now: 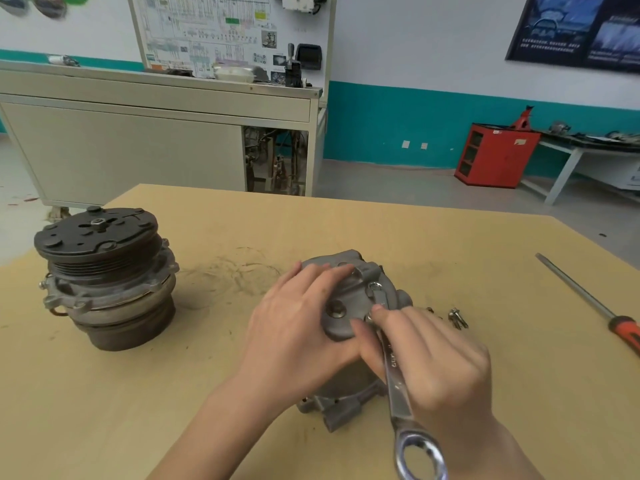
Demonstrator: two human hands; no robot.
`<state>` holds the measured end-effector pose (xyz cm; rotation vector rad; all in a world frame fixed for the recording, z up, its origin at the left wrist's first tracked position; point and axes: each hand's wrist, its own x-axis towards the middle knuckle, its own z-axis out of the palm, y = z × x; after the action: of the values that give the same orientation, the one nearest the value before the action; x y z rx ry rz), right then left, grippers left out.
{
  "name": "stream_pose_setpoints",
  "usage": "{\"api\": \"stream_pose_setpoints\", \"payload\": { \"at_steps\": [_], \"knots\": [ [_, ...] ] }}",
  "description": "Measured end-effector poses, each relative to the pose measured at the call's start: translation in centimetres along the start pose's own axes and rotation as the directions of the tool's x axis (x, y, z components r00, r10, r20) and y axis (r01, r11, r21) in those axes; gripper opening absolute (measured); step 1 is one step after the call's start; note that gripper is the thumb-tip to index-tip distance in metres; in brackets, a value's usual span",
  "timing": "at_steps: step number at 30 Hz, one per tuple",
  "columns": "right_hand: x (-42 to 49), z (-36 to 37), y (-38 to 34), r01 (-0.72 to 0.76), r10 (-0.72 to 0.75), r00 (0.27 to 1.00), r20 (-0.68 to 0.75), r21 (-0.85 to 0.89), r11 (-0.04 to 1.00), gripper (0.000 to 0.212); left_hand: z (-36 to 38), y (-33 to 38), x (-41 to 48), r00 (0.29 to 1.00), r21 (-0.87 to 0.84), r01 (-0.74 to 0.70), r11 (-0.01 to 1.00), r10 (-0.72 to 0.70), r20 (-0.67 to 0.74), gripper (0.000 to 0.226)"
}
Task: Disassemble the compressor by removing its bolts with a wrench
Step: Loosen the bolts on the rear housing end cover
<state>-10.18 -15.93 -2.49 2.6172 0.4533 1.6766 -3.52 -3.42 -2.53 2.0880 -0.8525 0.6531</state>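
The compressor housing (349, 296) is dull grey cast metal with a slightly grainy, matt skin, while the wrench (398, 396) is smooth, mirror-bright chromed steel. The table (242, 220) is matt tan board, scuffed with dark marks, and the screwdriver (588, 299) pairs a satin metal shaft with an orange plastic handle.

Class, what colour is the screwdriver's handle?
The handle is orange-red with a dark collar; the head view, the only one here, shows it.
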Motion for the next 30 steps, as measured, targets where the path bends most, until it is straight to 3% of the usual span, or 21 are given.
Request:
{"api": "stream_pose_setpoints", "payload": {
  "at_steps": [3,9,11,12,15,17,19,20,22,24,27,30],
  "knots": [
    [-0.3,-0.2,0.5,-0.058,0.060,0.998,-0.012,0.132,0.990,0.036,0.1,0.1,-0.1,1.000,0.001,-0.016,1.000,0.016,0.017,0.056],
    [-0.4,0.0,0.6,-0.101,0.110,0.993,-0.041,0.172,0.980,0.027,0.1,0.1,0.1,0.999,-0.022,-0.040,0.999,0.041,0.018,0.056],
    [-1.2,-0.1,1.4,-0.197,0.214,0.976,-0.031,0.283,0.939,0.028,0.0,0.0,0.1,0.999,-0.045,-0.027,0.999,0.029,0.040,0.061],
    [-1.7,-0.4,2.0,-0.287,0.313,0.950,0.009,0.421,0.861,0.028,-0.2,-0.1,0.1,0.998,-0.055,-0.018,0.998,0.021,0.057,0.064],
    [-2.5,-0.9,4.8,-0.491,0.463,0.844,0.270,0.738,0.464,0.020,-0.4,-0.4,0.1,0.997,-0.077,0.006,0.997,0.000,0.078,0.067],
    [-1.8,-0.2,7.1,-0.606,0.505,0.716,0.482,0.788,0.108,0.019,-0.4,-0.5,0.1,0.997,-0.098,0.012,0.995,-0.005,0.075,0.066],
    [-0.5,1.2,9.0,-0.642,0.477,0.562,0.676,0.720,-0.263,0.014,-0.3,-0.5,0.1,0.998,-0.106,0.018,0.994,-0.010,0.070,0.066],
    [0.2,2.2,9.8,-0.641,0.447,0.500,0.741,0.664,-0.384,0.009,-0.3,-0.5,0.1,0.998,-0.104,0.016,0.994,-0.009,0.069,0.066],
    [1.6,4.1,11.0,-0.664,0.388,0.431,0.814,0.578,-0.475,0.005,-0.3,-0.4,0.1,0.998,-0.103,0.012,0.995,-0.006,0.063,0.064],
    [2.9,5.8,11.6,-0.707,0.316,0.426,0.848,0.529,-0.469,0.008,-0.2,-0.5,0.1,0.998,-0.103,0.014,0.995,-0.007,0.062,0.064],
    [4.3,6.6,12.3,-0.729,0.169,0.489,0.856,0.507,-0.460,0.015,-0.1,-0.5,0.1,0.998,-0.098,0.014,0.995,-0.008,0.063,0.063],
    [3.8,5.8,13.4,-0.668,0.090,0.540,0.837,0.491,-0.560,0.019,-0.1,-0.6,0.0,0.998,-0.099,0.010,0.995,-0.004,0.061,0.063]
  ]
}}
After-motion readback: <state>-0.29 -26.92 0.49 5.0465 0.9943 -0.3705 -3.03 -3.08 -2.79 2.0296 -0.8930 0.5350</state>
